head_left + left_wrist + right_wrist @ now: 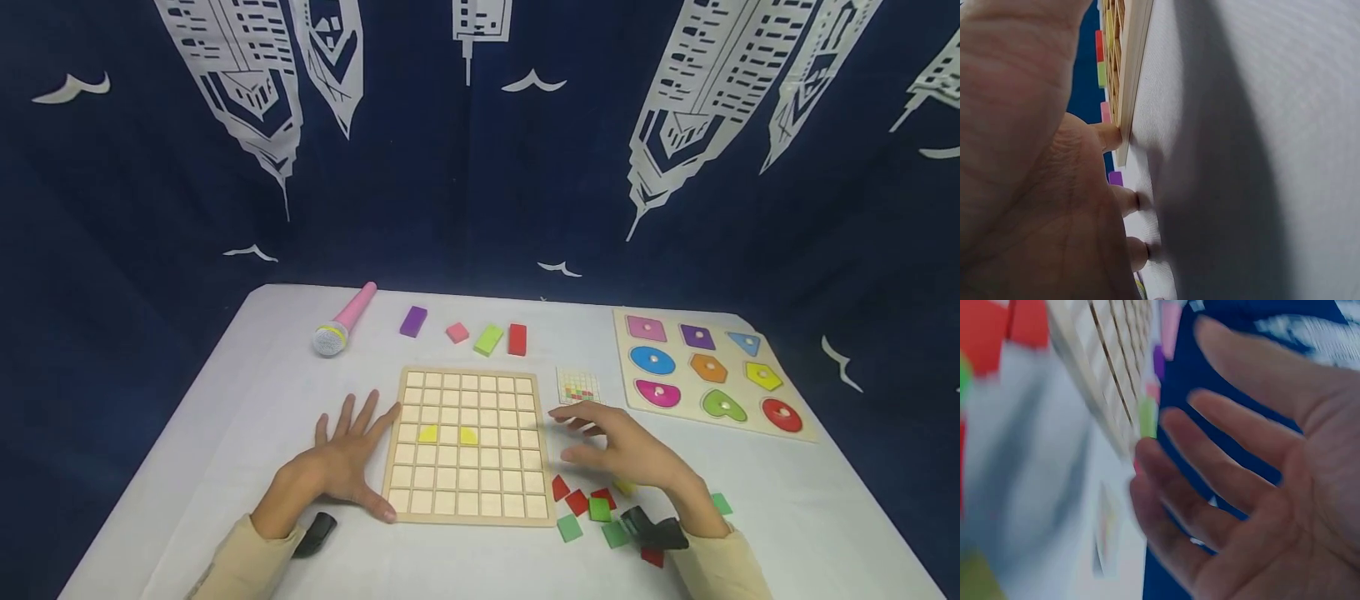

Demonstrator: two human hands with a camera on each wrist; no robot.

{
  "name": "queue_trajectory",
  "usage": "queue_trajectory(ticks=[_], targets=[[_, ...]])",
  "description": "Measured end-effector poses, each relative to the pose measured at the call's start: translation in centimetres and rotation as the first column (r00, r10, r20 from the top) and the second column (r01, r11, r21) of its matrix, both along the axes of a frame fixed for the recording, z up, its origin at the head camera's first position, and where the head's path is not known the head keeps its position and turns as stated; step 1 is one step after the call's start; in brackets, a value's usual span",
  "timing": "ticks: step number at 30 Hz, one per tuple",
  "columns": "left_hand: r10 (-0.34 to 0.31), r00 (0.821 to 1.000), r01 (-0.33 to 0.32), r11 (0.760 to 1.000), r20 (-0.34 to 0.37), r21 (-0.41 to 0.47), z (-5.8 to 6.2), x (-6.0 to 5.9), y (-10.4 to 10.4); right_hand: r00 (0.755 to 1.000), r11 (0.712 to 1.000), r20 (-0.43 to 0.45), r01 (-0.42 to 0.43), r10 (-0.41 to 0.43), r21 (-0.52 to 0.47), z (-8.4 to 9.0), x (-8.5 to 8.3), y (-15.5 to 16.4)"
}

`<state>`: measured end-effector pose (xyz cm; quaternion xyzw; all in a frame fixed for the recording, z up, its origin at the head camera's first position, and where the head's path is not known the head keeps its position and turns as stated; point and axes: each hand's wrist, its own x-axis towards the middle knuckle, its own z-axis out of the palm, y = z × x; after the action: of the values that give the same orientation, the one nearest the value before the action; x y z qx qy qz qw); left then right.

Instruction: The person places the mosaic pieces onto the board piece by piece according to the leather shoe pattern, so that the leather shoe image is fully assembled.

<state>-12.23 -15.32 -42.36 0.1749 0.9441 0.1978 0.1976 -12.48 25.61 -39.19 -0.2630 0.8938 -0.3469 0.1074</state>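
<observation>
A wooden grid board [470, 525] lies flat on the white table, with two yellow pieces [428, 433] set in cells of one row. My left hand [347, 461] is spread at the board's left side, its thumb and index finger touching the frame. Past the right edge, my right hand [626, 442] hovers with loosely bent fingers and nothing in them. Beneath and beside it lie loose red pieces [577, 502], green pieces [569, 527] and a partly hidden yellow piece [625, 487]. A small pattern card [578, 386] lies just beyond the right fingers.
A pink toy microphone [345, 321] lies at the back left. Along the back are a purple block [413, 322], a pink block [457, 332], a lime block [488, 340] and a red block [517, 339]. At right lies a shape puzzle board [780, 429].
</observation>
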Motion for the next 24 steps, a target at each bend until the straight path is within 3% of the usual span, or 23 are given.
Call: queue_trajectory(ticks=[7, 13, 17, 24], targets=[[0.003, 1.0, -0.003, 1.0, -0.001, 0.004, 0.2, -0.2, 0.0, 0.993, 0.994, 0.071, 0.091, -0.095, 0.063, 0.9, -0.1, 6.0], [0.007, 1.0, -0.007, 1.0, 0.008, -0.007, 0.1, -0.2, 0.1, 0.96, 0.99, 0.248, 0.117, -0.133, 0.079, -0.5, -0.5, 9.8], [0.005, 1.0, -0.005, 1.0, 0.012, -0.006, -0.1, -0.1, 0.1, 0.933, 0.983, 0.317, 0.141, -0.172, 0.118, -1.3, -0.4, 11.2], [-0.002, 1.0, 0.002, 1.0, 0.006, -0.006, -0.2, -0.3, 0.1, 0.919, 0.976, 0.336, 0.168, -0.206, 0.138, -1.5, -0.2, 11.6]])
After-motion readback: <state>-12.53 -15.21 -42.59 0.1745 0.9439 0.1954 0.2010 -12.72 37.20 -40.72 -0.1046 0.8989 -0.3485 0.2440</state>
